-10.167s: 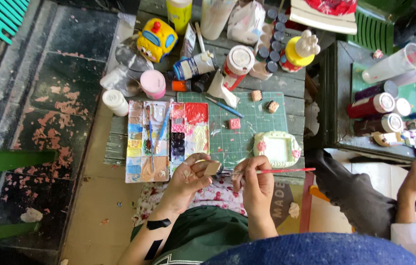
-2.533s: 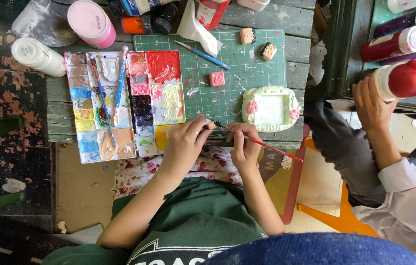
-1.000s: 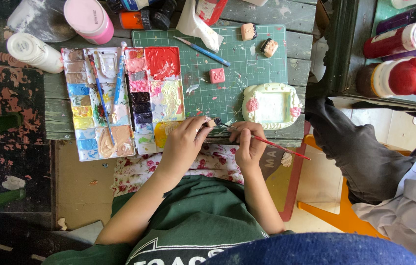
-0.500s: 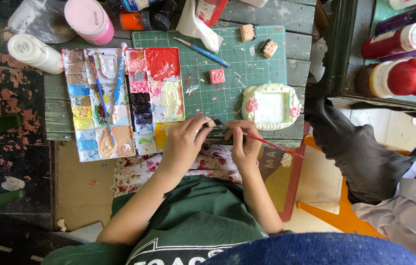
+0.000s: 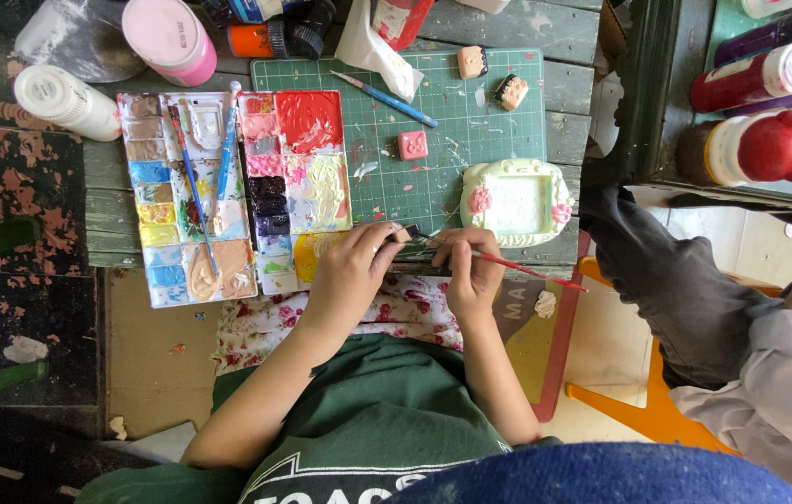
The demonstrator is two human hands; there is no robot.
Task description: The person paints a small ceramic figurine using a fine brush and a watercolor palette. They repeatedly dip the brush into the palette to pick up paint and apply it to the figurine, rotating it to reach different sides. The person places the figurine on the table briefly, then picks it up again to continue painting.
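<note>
At near edge of cutting mat (image 5: 433, 140): left hand (image 5: 349, 271) pinched small piece (image 5: 402, 233); right hand (image 5: 470, 271) gripped brush (image 5: 508, 264), painting unfinished; frame (image 5: 515, 201) already coloured.

My left hand (image 5: 347, 273) and my right hand (image 5: 470, 276) are both bare: no gloves, rings, bracelets or watch that I can see. Back from my fingers, both forearms run uncovered all the way to the elbows, with no sleeve reaching that far. Behind the forearms I wear a dark green top (image 5: 372, 425) of soft, creased cloth, with white block lettering across the chest, cut off by the bottom edge of view. Just under my wrists, floral cloth (image 5: 270, 322) with pink and red roses on white lies across my lap.
</note>
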